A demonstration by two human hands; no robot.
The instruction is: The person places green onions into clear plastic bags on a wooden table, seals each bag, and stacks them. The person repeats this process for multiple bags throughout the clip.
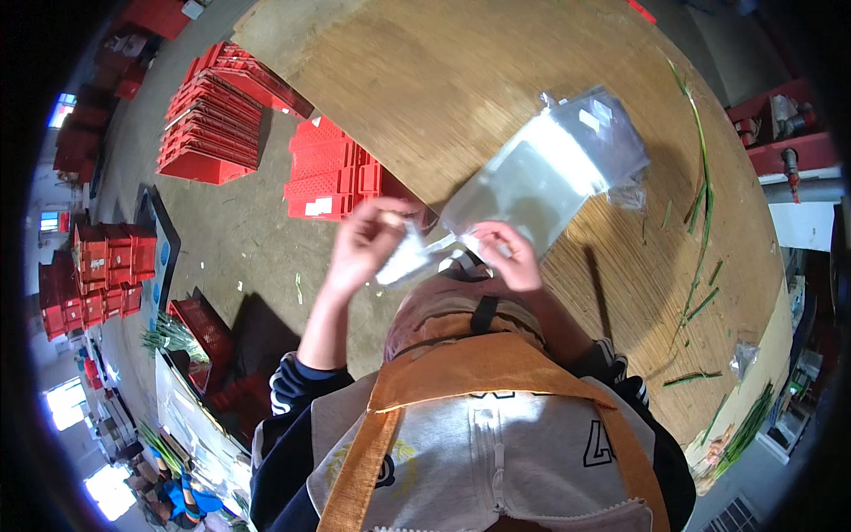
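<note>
My left hand [364, 246] is raised beside the table's edge, its fingers closed on a blurred piece of clear plastic film [402, 258]. My right hand [508, 255] is close by on the right, with thumb and fingers pinched at a white strip or film edge near the corner of a stack of clear plastic bags [532, 186]. What exactly the right fingertips grip is blurred. The stack of bags lies flat on the wooden table [399, 73] and shines with glare. Below both hands is an orange apron [465, 372].
Red plastic crates [213, 126] stand stacked on the floor at the left, with more red crates [332, 173] against the table edge. Green stalks [705, 179] and cut bits lie on the table's right side. At lower left, a person in blue [189, 499] is beside greens.
</note>
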